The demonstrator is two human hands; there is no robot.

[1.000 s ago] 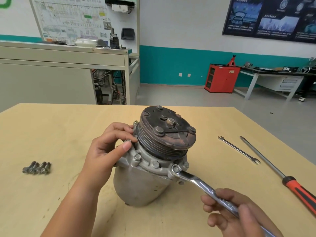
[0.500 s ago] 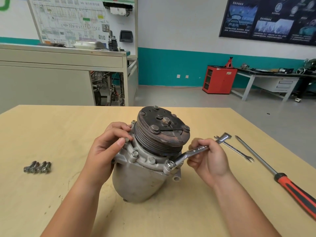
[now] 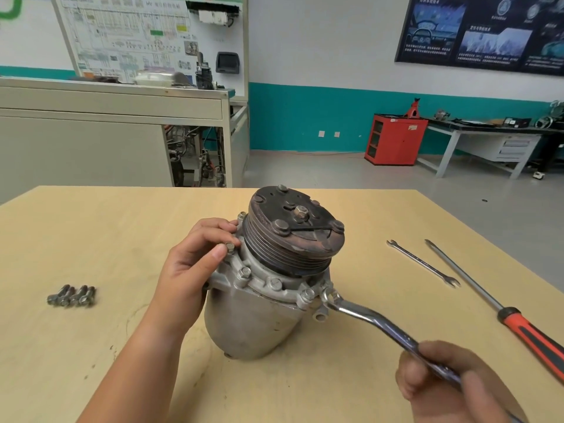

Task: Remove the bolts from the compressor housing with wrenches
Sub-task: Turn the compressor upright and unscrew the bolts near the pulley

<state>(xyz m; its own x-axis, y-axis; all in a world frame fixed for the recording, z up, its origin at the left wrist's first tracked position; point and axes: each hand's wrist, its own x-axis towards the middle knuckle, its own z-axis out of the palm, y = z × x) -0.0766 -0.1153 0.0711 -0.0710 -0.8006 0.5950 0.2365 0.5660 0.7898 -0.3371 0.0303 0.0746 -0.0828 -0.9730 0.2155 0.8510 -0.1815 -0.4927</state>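
Chrome wrench (image 3: 366, 319) clamped by its tail in the right hand (image 3: 439, 383), head hooked on a flange bolt (image 3: 328, 293); gripping the compressor housing (image 3: 253, 315) (standing on the table (image 3: 91, 227)) at the rim with the left hand (image 3: 195, 264), fingers (image 3: 213, 225) curled; loose bolts (image 3: 71, 296) far left

Wooden table (image 3: 91, 233) bears compressor (image 3: 253, 319), loose bolts (image 3: 71, 296) (far left), slim wrench (image 3: 422, 263), screwdriver (image 3: 531, 335).

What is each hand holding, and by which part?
The right hand grips the wrench by its handle's free end. The left hand holds the compressor by its upper flange.
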